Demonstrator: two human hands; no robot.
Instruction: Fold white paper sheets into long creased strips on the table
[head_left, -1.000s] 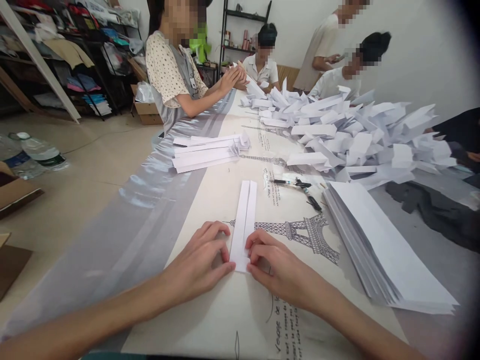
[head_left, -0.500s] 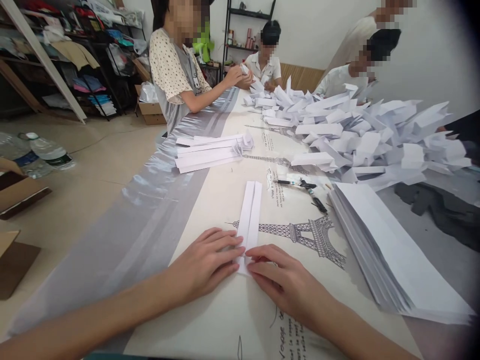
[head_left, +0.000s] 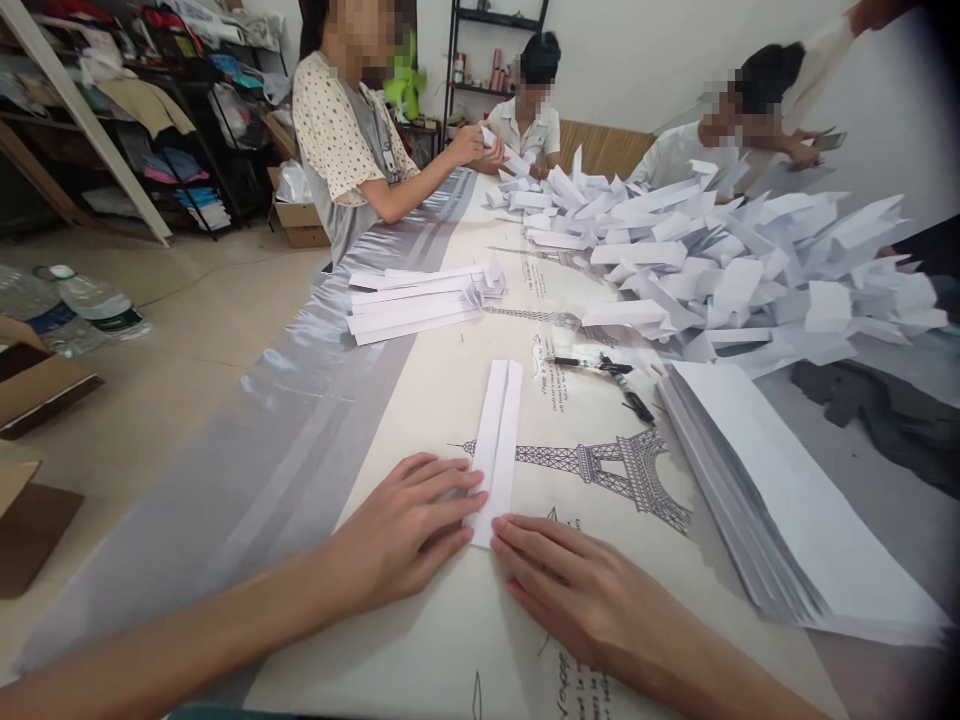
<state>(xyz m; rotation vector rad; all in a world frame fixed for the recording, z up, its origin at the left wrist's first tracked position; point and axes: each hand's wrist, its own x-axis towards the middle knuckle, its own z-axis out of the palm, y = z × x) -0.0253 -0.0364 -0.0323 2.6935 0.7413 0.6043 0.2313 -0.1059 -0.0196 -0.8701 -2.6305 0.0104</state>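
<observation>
Paper strip: the folded strip (head_left: 491,430) lay flat on the worktop (head_left: 390,665), lengthwise away from the person, with a long seam down its face and its near end between the two hands.
Left hand: the left hand (head_left: 416,525) lay palm down at the strip's left side, fingertips on the paper near its lower end.
Left grip: fairly wide, fingers spread and laid on the paper, not closed around it.
Right hand: the right hand (head_left: 581,580) met the strip's lower right edge with its fingertips, the fingers close together.
Right grip: narrow, though whether it pinched the paper was hidden.
Beyond the strip: a row of folded strips (head_left: 416,308) lay side by side, their curled ends to the right.
Right of the strip: pens (head_left: 589,364) lay crossed near a tall stack of paper (head_left: 787,490), with a dark cloth (head_left: 877,415) behind it.
Far right: a large heap of folded paper pieces (head_left: 742,275) covered that part of the worktop.
Co-workers: a person in dotted sleeves (head_left: 326,125) held folded paper; others were around the far end.
Floor: clear bottles (head_left: 97,305) stood beside cardboard boxes (head_left: 45,385).
</observation>
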